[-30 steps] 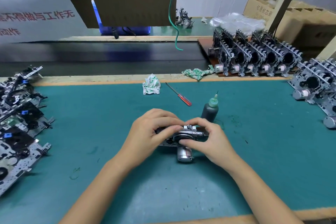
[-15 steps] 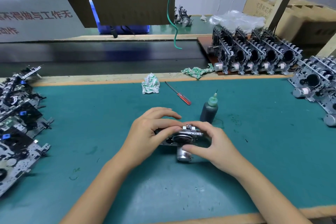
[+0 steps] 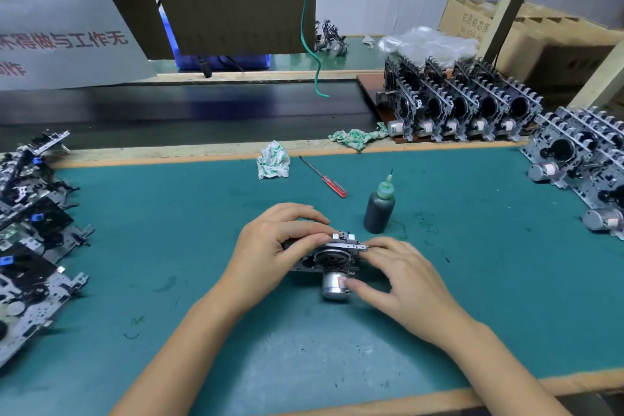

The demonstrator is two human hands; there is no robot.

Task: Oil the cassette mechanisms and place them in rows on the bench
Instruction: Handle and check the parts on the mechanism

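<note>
Teal matting covers the bench (image 3: 169, 246), and at its far left edge a heap of flat cassette mechanisms (image 3: 30, 246) lies overlapping, metal plates with black and blue parts. Toward the middle, the left hand (image 3: 273, 246) curls over the left end of the one cassette mechanism (image 3: 329, 258) being worked on, thumb and forefinger pinching its upper edge while the other fingers arch above it. That mechanism sits on the mat in the centre, just this side of the oil bottle, its long axis running left to right; it stands tilted up on one long edge, the face with a black round wheel turned toward the camera and a silver cylindrical motor (image 3: 334, 284) pointing down and toward the near edge. Its frame is thin grey metal with small silver brackets along the top. Behind it lie a crumpled white-and-green rag (image 3: 273, 160) and a red-handled screwdriver (image 3: 324, 177). The dark oil bottle (image 3: 379, 209) stands upright with a pale green needle cap. The right hand (image 3: 405, 284) holds the mechanism's right end, fingertips pinching the top corner and thumb touching the motor. Farther right, finished mechanisms (image 3: 462, 111) stand in close rows on a brown board, with more rows (image 3: 580, 159) at the bench's right edge.
</note>
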